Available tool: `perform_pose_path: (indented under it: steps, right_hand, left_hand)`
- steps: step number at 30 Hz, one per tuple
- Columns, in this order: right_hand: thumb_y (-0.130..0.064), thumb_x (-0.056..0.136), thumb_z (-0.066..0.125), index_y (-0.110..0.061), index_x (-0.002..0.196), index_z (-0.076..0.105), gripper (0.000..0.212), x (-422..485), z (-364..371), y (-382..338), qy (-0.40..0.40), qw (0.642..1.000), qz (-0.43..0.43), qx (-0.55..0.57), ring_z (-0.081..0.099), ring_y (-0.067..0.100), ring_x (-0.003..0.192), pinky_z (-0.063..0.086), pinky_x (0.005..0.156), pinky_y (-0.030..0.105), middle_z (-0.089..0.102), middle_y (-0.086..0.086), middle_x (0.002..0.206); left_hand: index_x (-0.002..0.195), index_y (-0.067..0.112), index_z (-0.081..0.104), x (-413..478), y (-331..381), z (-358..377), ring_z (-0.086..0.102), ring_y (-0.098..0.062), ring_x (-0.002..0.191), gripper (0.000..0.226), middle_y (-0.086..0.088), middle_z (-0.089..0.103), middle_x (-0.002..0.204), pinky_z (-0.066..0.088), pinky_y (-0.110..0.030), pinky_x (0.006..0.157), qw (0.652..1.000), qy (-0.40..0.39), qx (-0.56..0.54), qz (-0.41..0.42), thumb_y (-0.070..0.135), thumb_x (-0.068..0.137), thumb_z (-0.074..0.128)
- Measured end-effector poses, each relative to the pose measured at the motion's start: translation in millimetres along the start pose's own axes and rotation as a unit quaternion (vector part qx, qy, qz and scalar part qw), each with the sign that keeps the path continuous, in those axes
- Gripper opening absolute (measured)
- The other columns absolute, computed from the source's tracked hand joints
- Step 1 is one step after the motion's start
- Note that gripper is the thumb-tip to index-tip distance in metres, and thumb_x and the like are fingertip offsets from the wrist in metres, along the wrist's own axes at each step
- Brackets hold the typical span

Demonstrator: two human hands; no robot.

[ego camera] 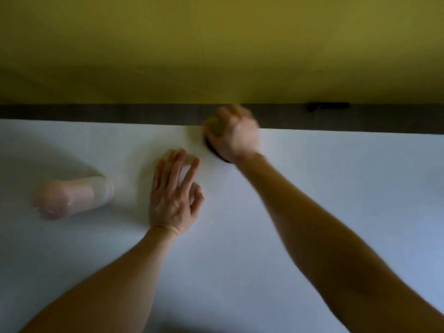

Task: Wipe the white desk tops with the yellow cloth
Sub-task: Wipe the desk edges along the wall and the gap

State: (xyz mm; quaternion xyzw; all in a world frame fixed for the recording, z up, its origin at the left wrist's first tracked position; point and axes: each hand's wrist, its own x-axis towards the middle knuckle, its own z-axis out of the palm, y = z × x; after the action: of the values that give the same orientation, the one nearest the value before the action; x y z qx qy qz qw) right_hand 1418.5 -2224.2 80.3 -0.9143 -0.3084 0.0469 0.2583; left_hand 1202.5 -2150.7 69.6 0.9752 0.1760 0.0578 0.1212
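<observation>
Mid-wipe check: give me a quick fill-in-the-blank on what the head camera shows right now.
1. The yellow cloth is gripped by the ____ hand, near the far edge of the white desk top.
2. The left hand, fingers spread over the desk, holds ____.
3. The wall behind the desk is ____ in colour.
4. The pale object lies to the ____ of the left hand.

Missing words: right; nothing; yellow; left.
</observation>
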Motion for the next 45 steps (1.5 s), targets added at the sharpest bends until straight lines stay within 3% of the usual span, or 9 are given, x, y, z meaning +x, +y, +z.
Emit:
perform_pose_path:
  steps: [6,12,21,25,30,34,39,42,45]
  right_hand:
    - [-0.048,0.099,0.068,-0.017,0.112,0.072,0.033,-4,-11,21,-0.046,0.994,-0.094,0.020,0.066,0.038,0.097,0.055,0.073,0.041,0.064,0.011,0.108]
    - [-0.047,0.103,0.064,-0.014,0.108,0.072,0.034,-56,-114,174,0.091,0.981,0.128,-0.117,0.060,0.043,0.106,0.056,0.079,0.051,0.060,0.021,0.113]
    - [-0.060,0.091,0.074,-0.015,0.101,0.072,0.046,-4,23,-43,-0.001,0.999,-0.040,0.035,0.062,0.037,0.091,0.053,0.076,0.042,0.061,0.013,0.098]
    - [-0.041,0.095,0.073,-0.013,0.102,0.074,0.028,-27,-47,83,0.065,0.997,0.000,-0.048,0.064,0.040,0.092,0.057,0.077,0.047,0.064,0.016,0.099]
    - [-0.057,0.099,0.062,-0.016,0.109,0.070,0.043,-64,-125,191,0.120,0.973,0.136,-0.139,0.059,0.041,0.112,0.055,0.085,0.049,0.063,0.016,0.116]
    - [-0.060,0.105,0.048,-0.013,0.084,0.071,0.057,-29,-59,109,0.155,0.970,0.142,-0.123,0.062,0.040,0.094,0.048,0.082,0.045,0.064,0.020,0.093]
    - [-0.029,0.089,0.056,-0.011,0.091,0.069,0.022,-14,-7,-2,0.066,0.997,0.004,-0.035,0.061,0.040,0.086,0.050,0.070,0.046,0.062,0.016,0.089]
    - [-0.029,0.097,0.056,-0.010,0.094,0.072,0.025,-20,-33,62,0.053,0.994,-0.074,-0.061,0.061,0.041,0.083,0.054,0.070,0.049,0.062,0.017,0.090]
    - [-0.032,0.100,0.056,-0.009,0.093,0.074,0.030,-45,-107,170,0.076,0.989,0.016,-0.124,0.061,0.042,0.089,0.054,0.072,0.050,0.062,0.020,0.094]
  left_hand:
    - [0.164,0.015,0.048,-1,-1,1,0.028,-0.037,0.165,0.065,-0.017,0.035,0.175,0.028,-0.063,0.130,1.000,0.014,0.003,0.006,0.031,0.102,0.059]
    - [0.165,0.015,0.046,-1,3,-1,0.022,-0.036,0.167,0.063,-0.016,0.031,0.177,0.026,-0.061,0.132,1.000,0.015,-0.005,0.001,0.032,0.105,0.055]
    - [0.163,0.014,0.048,-1,2,2,0.033,-0.039,0.162,0.059,-0.020,0.042,0.170,0.027,-0.061,0.131,0.999,0.033,0.011,0.016,0.031,0.107,0.051]
    - [0.162,0.013,0.051,0,0,0,0.029,-0.038,0.164,0.059,-0.018,0.036,0.173,0.027,-0.061,0.130,0.999,0.044,-0.010,0.028,0.031,0.105,0.053]
    - [0.159,0.013,0.055,2,1,3,0.033,-0.039,0.162,0.057,-0.018,0.038,0.173,0.030,-0.061,0.129,0.997,0.068,-0.023,0.026,0.030,0.105,0.054]
    - [0.159,0.014,0.055,2,3,1,0.033,-0.037,0.163,0.057,-0.017,0.038,0.173,0.029,-0.060,0.129,0.997,0.069,-0.012,0.024,0.030,0.105,0.053]
    - [0.158,0.013,0.056,3,3,1,0.033,-0.037,0.163,0.056,-0.019,0.039,0.172,0.029,-0.059,0.130,0.997,0.064,0.018,0.027,0.027,0.104,0.055]
    - [0.159,0.013,0.055,1,5,1,0.033,-0.036,0.163,0.057,-0.018,0.039,0.172,0.029,-0.059,0.130,0.997,0.068,0.023,0.038,0.029,0.105,0.054]
    - [0.160,0.012,0.054,1,3,2,0.034,-0.037,0.162,0.057,-0.019,0.040,0.172,0.030,-0.060,0.129,0.996,0.074,0.026,0.040,0.030,0.106,0.051]
